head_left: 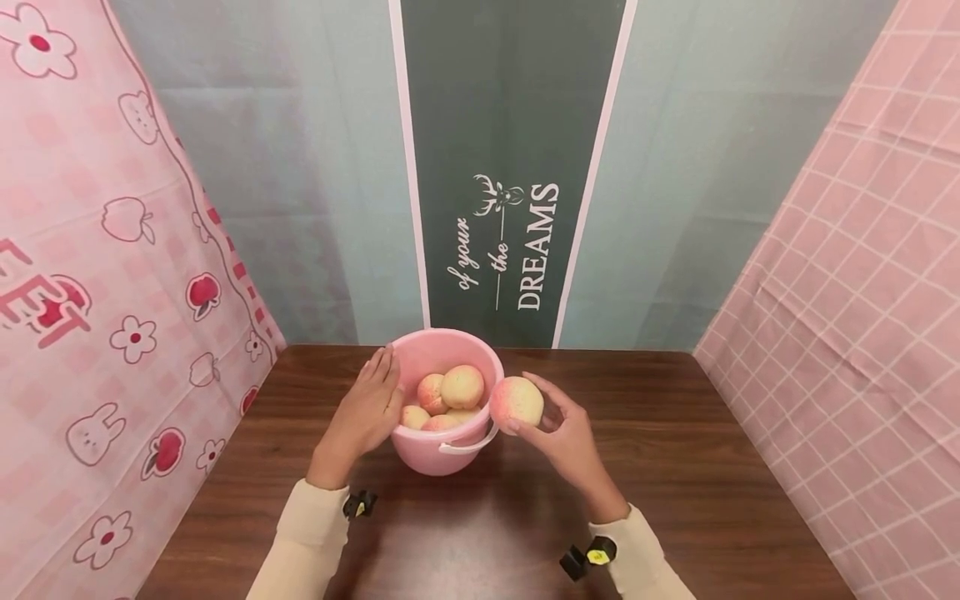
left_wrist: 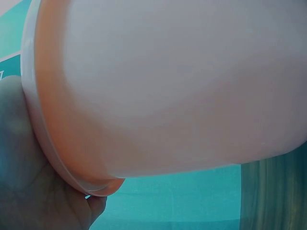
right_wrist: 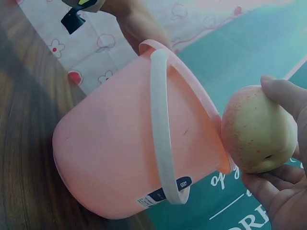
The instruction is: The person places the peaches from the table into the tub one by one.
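Note:
A pink bucket [head_left: 435, 457] with a white handle [right_wrist: 162, 129] stands on the table, and several yellow-and-red peaches [head_left: 462, 387] lie inside it. Against the bucket's left rim rests my left hand [head_left: 367, 408], its fingers extended. The left wrist view shows that palm [left_wrist: 33, 167] beside the rim, with the bucket wall filling most of the picture. Just outside the right rim, my right hand [head_left: 566, 433] holds another peach [head_left: 517, 404] between thumb and fingers. In the right wrist view this peach [right_wrist: 259, 129] is beside the rim.
The brown wooden table [head_left: 660, 467] extends on both sides of the bucket. A grey-green cloth with lettering [head_left: 517, 125] hangs behind it. Pink printed cloth [head_left: 97, 358] hangs at the left, and pink checked cloth [head_left: 840, 275] at the right.

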